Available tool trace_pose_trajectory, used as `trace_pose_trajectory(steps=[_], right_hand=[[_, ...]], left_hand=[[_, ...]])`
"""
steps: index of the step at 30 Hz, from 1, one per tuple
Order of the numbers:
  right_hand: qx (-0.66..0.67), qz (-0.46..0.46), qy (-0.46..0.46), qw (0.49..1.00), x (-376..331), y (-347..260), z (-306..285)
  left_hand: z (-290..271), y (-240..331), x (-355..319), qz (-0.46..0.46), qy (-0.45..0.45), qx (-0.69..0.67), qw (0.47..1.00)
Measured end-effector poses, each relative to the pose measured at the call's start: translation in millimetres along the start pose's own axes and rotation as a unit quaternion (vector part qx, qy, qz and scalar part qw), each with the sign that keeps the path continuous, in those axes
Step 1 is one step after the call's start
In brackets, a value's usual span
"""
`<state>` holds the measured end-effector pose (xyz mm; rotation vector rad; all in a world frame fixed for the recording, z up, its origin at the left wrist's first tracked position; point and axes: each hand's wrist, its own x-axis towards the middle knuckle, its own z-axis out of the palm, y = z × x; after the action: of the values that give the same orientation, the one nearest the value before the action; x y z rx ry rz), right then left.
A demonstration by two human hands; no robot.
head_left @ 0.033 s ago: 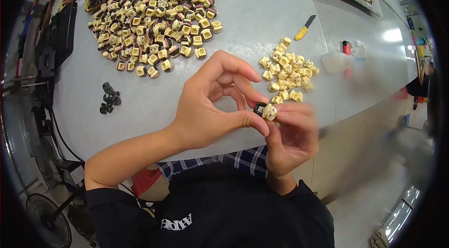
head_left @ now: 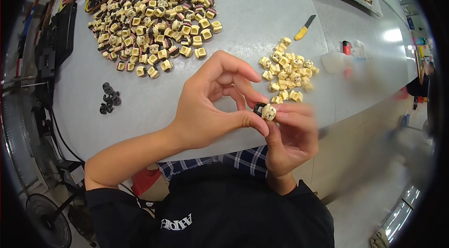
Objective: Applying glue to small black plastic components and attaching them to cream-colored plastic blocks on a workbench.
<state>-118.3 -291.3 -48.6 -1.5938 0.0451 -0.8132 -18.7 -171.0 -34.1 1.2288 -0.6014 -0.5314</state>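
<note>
- Left hand (head_left: 199, 107), as I view it: pinching the black piece (head_left: 258, 108).
- Right hand (head_left: 293, 140): pinching the cream head (head_left: 269, 112) against that piece, near side, right of centre.
- Knife (head_left: 305, 28): right, beyond the loose heads (head_left: 292, 71).

The right hand (head_left: 293, 141) is showing partly blurred; the left hand (head_left: 201, 105) is partly hiding the black piece (head_left: 258, 109); the top edge is cropping the white-lined tray (head_left: 377, 10).
</note>
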Motion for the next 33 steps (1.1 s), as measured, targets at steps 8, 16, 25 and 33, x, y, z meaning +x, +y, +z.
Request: trace_pose_trajectory(steps=[8,16,25,33], right_hand=[[0.029,0.007,0.057,0.998,-0.1,-1.5,9.8],[-0.111,-0.037,-0.012,0.993,-5.3,-1.7,0.7],[-0.076,-0.05,0.048,0.995,-3.1,1.3,8.1],[-0.029,-0.058,0.06,0.996,-6.2,4.6,3.0]], left_hand=[[-0.9,0.1,-1.5,0.0,0.001,0.007,1.0],[5.2,-1.3,-1.0,0.044,-0.009,-0.027,0.999],[1.8,-1.0,-0.8,0.045,-0.024,0.036,0.998],[6.2,4.3,-1.7,0.018,-0.012,-0.046,0.999]])
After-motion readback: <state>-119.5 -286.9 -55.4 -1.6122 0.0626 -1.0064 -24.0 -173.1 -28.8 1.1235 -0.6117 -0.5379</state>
